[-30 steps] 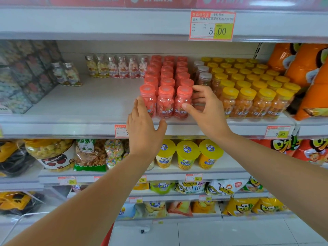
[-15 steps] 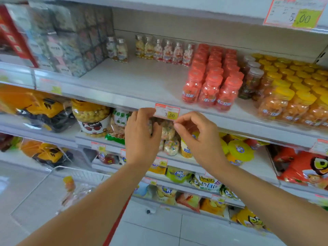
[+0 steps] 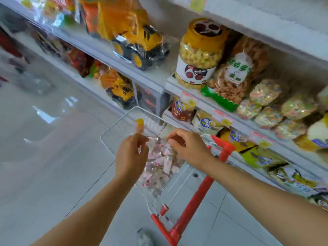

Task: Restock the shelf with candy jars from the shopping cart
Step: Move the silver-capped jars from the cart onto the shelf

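A white wire shopping cart [image 3: 117, 122] with a red frame stands on the floor beside the shelves. A blurred pile of small pinkish candy jars [image 3: 160, 163] lies inside it. One jar with a yellow lid [image 3: 139, 125] stands upright at the far side of the basket. Both my hands hover over the basket. My left hand [image 3: 131, 156] is above the left part of the pile and my right hand [image 3: 189, 148] above the right part. Their fingers hang loosely curled and I see nothing held in either.
Shelves run along the right. They hold yellow toy trucks in plastic [image 3: 134, 38], a big yellow-lidded snack jar [image 3: 199, 54], and bagged snacks [image 3: 237, 77]. The cart's red handle post [image 3: 225, 148] stands near my right wrist. Tiled floor [image 3: 53, 157] lies to the left.
The view has swung from the shelf with red and yellow jars down and left to the cart. Both hands dropped from the shelf edge to above the basket.
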The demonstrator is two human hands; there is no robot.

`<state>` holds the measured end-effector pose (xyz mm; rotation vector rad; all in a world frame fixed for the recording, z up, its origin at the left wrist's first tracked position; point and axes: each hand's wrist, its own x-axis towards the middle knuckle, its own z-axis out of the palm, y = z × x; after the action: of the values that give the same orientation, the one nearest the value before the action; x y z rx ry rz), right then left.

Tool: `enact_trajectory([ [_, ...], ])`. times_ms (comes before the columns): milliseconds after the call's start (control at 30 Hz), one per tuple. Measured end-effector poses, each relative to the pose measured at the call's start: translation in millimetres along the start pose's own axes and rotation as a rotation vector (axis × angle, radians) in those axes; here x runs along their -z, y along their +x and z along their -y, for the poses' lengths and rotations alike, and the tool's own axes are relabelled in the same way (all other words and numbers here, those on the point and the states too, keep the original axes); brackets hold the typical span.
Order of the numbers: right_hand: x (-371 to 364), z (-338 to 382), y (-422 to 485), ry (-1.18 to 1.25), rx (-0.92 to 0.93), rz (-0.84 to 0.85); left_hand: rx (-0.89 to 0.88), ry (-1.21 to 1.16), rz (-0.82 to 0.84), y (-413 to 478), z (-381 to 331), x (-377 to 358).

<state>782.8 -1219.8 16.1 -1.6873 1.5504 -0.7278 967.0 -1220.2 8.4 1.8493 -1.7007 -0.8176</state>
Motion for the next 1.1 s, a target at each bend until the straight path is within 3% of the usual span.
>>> enact_trajectory([
  [200,-79.9,-33.3,46.1,-0.245,-0.209,0.324,0.157,0.22,0.088,26.3,96.0,4.8],
  [333,-112.3,-59.5,58.9,-0.368,-0.337,0.583,0.245,0.215,0.164,27.8,133.1,-10.0],
  [433,-128.7,-79.8,69.1,-0.402,-0.392,0.664,0.288,0.177,0.204,23.2,147.8,-25.1],
  [900,-181.4,-133.2,66.0,-0.543,-0.168,1.049,0.356,0.093,0.015,6.7,156.5,-60.6],
  [1100,-165.1,-145.3,70.8,-0.411,-0.095,1.033,0.48,0.086,-0.008,4.4,142.9,-71.7],
])
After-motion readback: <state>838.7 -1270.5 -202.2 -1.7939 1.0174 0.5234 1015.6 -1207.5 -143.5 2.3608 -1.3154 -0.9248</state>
